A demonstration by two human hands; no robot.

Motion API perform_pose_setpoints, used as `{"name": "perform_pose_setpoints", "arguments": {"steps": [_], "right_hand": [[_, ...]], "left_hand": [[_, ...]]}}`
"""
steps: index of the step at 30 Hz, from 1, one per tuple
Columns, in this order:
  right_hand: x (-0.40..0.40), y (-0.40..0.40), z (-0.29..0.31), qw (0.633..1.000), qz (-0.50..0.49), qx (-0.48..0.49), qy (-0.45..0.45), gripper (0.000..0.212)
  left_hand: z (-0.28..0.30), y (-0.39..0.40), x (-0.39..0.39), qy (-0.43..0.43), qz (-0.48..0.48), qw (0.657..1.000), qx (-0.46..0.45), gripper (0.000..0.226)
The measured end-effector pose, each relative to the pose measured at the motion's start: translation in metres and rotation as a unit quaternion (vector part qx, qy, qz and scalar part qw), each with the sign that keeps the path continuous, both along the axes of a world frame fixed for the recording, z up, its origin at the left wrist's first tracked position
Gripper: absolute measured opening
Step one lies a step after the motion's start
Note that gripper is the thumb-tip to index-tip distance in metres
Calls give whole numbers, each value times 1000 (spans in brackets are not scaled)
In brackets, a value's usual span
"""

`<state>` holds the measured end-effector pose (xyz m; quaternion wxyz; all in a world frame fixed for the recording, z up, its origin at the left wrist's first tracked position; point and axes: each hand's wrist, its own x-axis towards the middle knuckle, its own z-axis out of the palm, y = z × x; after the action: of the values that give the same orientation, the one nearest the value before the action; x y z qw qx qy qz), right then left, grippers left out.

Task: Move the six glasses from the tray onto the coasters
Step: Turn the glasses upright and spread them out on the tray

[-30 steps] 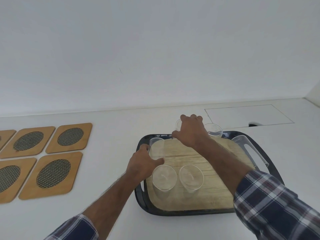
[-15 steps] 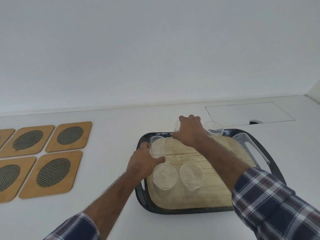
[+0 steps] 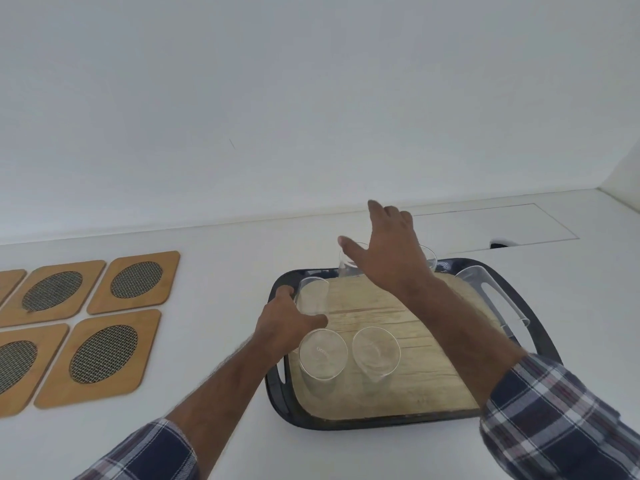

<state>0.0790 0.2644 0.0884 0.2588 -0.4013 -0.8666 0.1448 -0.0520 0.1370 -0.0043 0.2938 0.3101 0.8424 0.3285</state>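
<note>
A dark tray with a wood-look floor sits on the white counter. My left hand wraps thumb and fingers around the clear glass at the tray's far left corner. My right hand hovers with fingers spread over the back glass, holding nothing. Another glass at the back is half hidden behind that hand. Two glasses stand side by side at the front, and one glass is at the right edge. Wooden coasters with mesh ovals lie to the left, bare.
More coasters run off the left edge. A rectangular hatch is set into the counter behind the tray. A white wall rises close behind the counter.
My right hand has lifted off the back glass and spread its fingers. My left hand has stayed around the far left glass.
</note>
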Motion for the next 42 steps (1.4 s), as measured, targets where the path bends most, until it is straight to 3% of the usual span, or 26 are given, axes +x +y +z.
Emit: {"name": "perform_pose_setpoints", "arguments": {"steps": [5, 9, 13, 16, 21, 26, 31, 35, 39, 42], "right_hand": [[24, -3, 12, 995, -16, 17, 97, 71], [42, -4, 15, 982, -56, 5, 178, 66], [53, -8, 11, 966, -91, -12, 240, 62], [57, -11, 6, 963, -98, -27, 251, 63], [64, -11, -3, 958, -111, -53, 259, 63], [78, -6, -20, 953, -143, -70, 257, 55], [94, 8, -48, 961, -167, -77, 208, 47], [107, 21, -67, 972, -197, -88, 90, 46], [122, 38, -76, 966, -238, -86, -57, 46], [131, 49, -78, 952, -267, -89, -120, 49]], "left_hand": [[10, 5, -2, -70, 43, 997, -1, 91], [21, 7, -9, -204, 92, 974, 44, 33], [30, 2, -19, -304, 150, 939, 54, 42], [34, -4, -29, -369, 167, 912, 60, 3], [40, -11, -34, -449, 163, 876, 74, 31], [48, -12, -34, -294, 136, 941, 102, 34], [61, -6, -31, -152, 98, 973, 143, 40], [72, 1, -25, -31, 32, 991, 128, 70], [75, 7, -22, 37, -31, 994, 96, 66], [74, 10, -23, 50, -50, 994, 78, 64]]}}
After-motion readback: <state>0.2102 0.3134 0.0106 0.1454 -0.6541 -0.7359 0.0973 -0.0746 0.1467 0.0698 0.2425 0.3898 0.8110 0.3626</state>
